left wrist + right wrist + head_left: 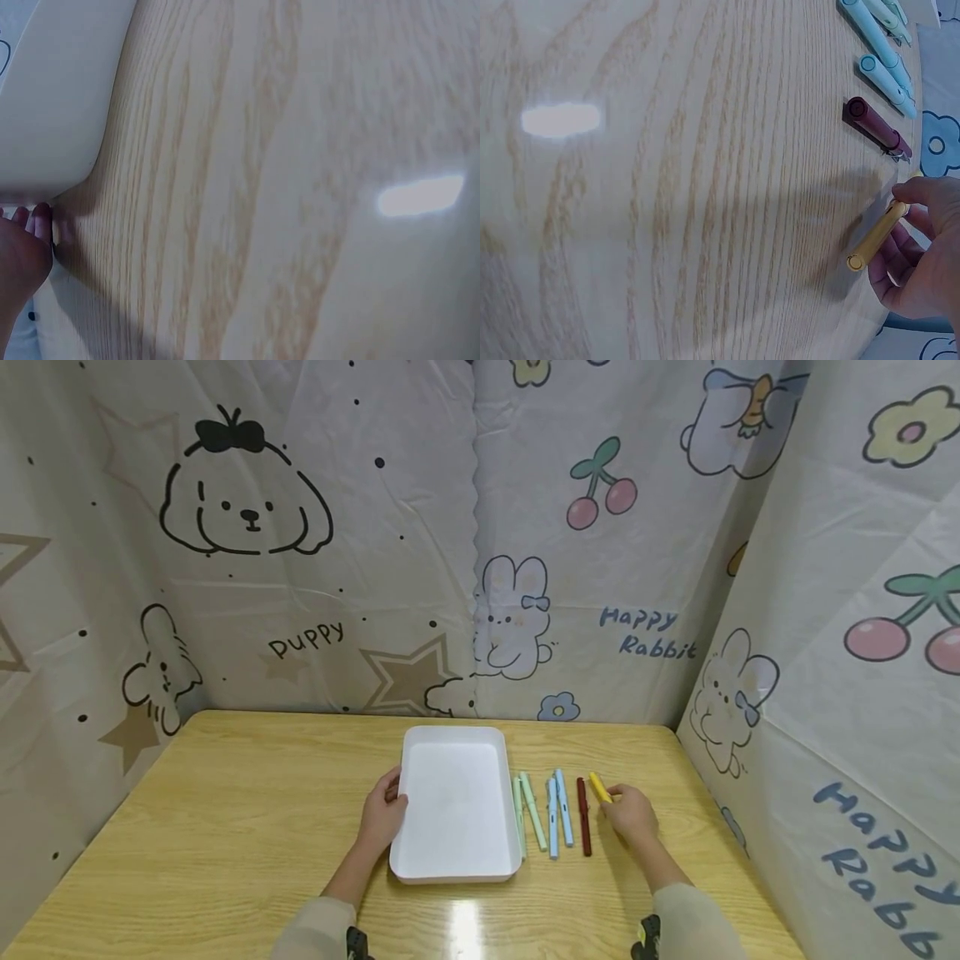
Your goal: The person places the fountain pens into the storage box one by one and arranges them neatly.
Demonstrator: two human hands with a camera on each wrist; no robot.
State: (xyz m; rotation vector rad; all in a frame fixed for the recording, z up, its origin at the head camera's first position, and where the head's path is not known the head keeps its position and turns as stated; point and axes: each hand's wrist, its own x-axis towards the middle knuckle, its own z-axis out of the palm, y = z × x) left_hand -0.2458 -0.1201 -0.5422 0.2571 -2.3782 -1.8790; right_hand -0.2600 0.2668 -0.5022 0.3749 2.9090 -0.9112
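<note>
A shallow white rectangular tray (453,806) lies on the table, and nothing shows inside it. My left hand (384,812) holds its left side, the thumb by the rim; in the left wrist view, the fingers of the left hand (26,251) meet the tray's outer wall (56,105). On the right, my right hand (632,814) pinches a yellow pen (599,787) between thumb and fingers. The right wrist view shows the yellow pen (876,238) slanting out of the right hand (926,259), above its shadow. Beside it lies a dark red pen (583,818).
Two light blue pens (552,818) and two light green pens (534,814) lie between the tray and the dark red pen, one green pen close against the tray. A wooden table (247,827) spreads around them. Printed cloth (405,527) hangs behind and at both sides.
</note>
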